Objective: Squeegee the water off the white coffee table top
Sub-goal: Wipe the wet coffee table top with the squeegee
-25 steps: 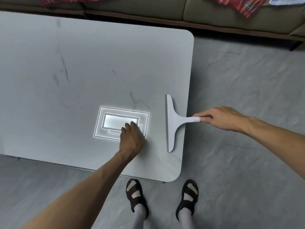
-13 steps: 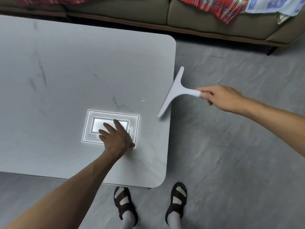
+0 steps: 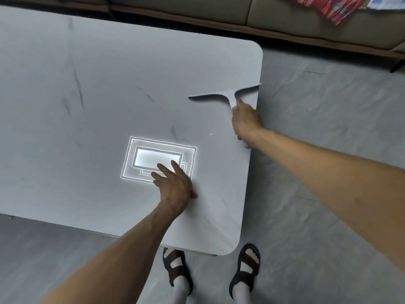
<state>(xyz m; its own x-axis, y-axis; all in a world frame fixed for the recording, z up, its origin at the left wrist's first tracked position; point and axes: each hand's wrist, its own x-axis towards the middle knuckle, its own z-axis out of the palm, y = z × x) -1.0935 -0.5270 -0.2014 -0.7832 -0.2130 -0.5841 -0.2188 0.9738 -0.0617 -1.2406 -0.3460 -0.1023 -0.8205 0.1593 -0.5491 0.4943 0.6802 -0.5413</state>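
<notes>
The white coffee table top (image 3: 87, 106) with faint grey veins fills the left and middle of the head view. A white T-shaped squeegee (image 3: 221, 94) is over the table's right edge, its blade running left to right and pointing away from me. My right hand (image 3: 245, 119) grips its handle from the near side. My left hand (image 3: 175, 185) rests flat on the table with fingers spread, partly over a bright reflection of a ceiling light (image 3: 157, 159). Water on the surface is not plainly visible.
A beige sofa (image 3: 306, 20) runs along the far side, with a red plaid cloth (image 3: 328, 7) on it. Grey floor (image 3: 328, 150) lies right of the table. My sandalled feet (image 3: 210, 275) stand at the table's near right corner.
My right hand lifted the squeegee off the table's right edge, turned it from lengthwise to crosswise, and brought it back over the table farther from me. My left hand stayed planted.
</notes>
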